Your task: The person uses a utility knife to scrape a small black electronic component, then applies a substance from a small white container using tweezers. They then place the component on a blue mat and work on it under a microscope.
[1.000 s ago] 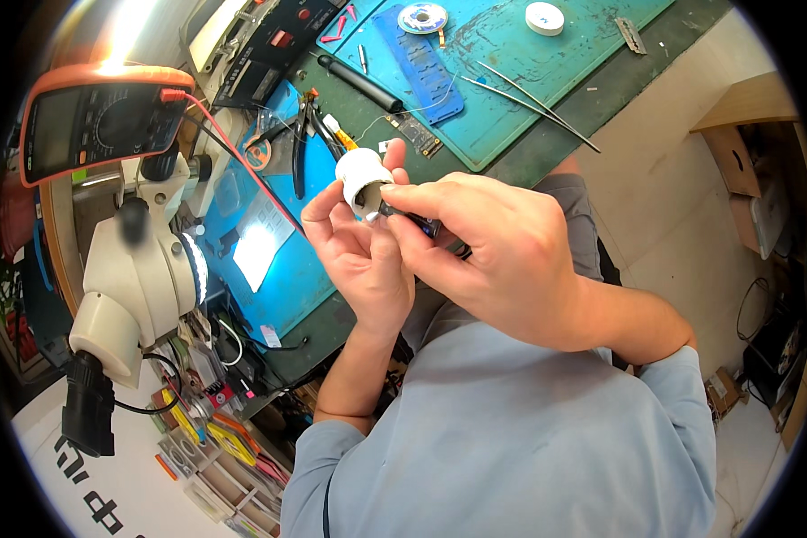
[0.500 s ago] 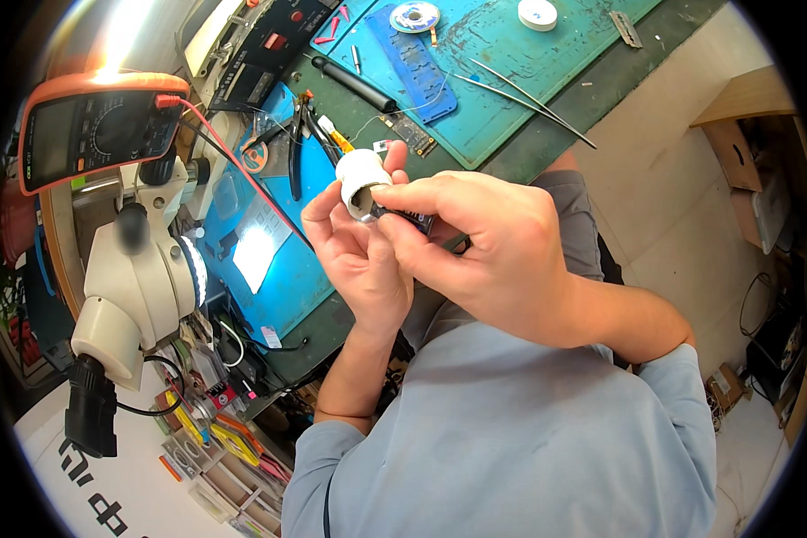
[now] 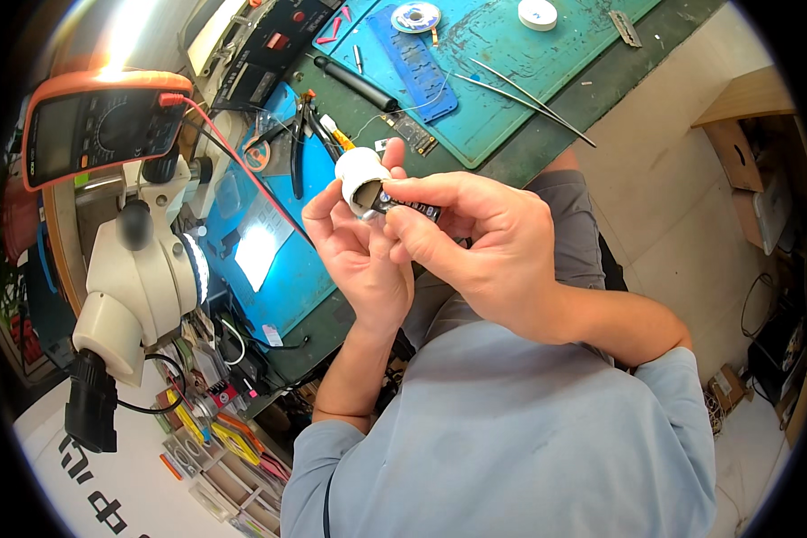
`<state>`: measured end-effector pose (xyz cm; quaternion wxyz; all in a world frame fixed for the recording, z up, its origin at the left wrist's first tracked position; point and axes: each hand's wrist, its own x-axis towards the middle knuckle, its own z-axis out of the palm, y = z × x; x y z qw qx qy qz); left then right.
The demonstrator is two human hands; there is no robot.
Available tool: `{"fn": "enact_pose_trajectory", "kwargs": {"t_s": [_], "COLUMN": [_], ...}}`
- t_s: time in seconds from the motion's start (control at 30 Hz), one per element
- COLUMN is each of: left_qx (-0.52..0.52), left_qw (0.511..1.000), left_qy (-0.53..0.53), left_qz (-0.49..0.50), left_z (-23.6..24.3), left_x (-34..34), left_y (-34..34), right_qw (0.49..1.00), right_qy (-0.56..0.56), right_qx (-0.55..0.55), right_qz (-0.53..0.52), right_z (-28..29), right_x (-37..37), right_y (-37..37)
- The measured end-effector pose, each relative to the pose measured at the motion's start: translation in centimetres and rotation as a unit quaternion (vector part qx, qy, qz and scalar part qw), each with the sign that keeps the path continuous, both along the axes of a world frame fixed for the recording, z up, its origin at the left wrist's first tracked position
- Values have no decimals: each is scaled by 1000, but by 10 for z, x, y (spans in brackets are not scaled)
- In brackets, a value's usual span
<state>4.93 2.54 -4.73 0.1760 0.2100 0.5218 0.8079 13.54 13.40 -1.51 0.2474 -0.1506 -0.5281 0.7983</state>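
Observation:
In front of my chest, my left hand [image 3: 366, 271] holds up a white rounded housing [image 3: 359, 165], its fingers curled round behind and one fingertip showing beyond it. The housing has a dark opening on the side facing me. My right hand [image 3: 504, 255] pinches a small black piece with light print [image 3: 414, 208] between thumb and forefinger. One end of that piece is at the rim of the opening; whether it reaches inside I cannot tell. What kind of part it is does not show.
Beyond my hands, tweezers [image 3: 529, 100], a blue tray [image 3: 411, 67], a circuit board [image 3: 410, 134] and a black pen-shaped tool [image 3: 354, 83] lie on the bench. Pliers [image 3: 297, 152] are left of them. A multimeter [image 3: 103, 130] and a microscope [image 3: 134, 269] stand at the left.
My right hand has turned and dropped slightly, so more of the black piece's printed face shows. The white housing is nearly where it was, shifted a little to the left.

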Motion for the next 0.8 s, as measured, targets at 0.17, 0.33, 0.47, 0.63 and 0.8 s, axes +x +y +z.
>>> {"fn": "enact_pose_trajectory", "kwargs": {"t_s": [0.17, 0.33, 0.47, 0.63, 0.8], "left_qx": [-27, -25, -19, -28, -47], "left_qw": [999, 999, 999, 998, 998], "left_qy": [20, 42, 45, 48, 27], "left_qz": [-7, -13, -16, 16, 45], "left_z": [2, 0, 0, -3, 1], "left_x": [0, 0, 0, 1, 0], "left_y": [-1, -1, 0, 1, 3], "right_qw": [999, 999, 995, 995, 997], "right_qy": [4, 10, 11, 12, -21], "right_qx": [-43, -51, -97, -70, -56], "right_qz": [15, 10, -30, -64, -48], "right_z": [1, -3, -6, -14, -7], "right_x": [1, 2, -2, -6, 4], "right_y": [-1, -3, -9, -11, -2]}}
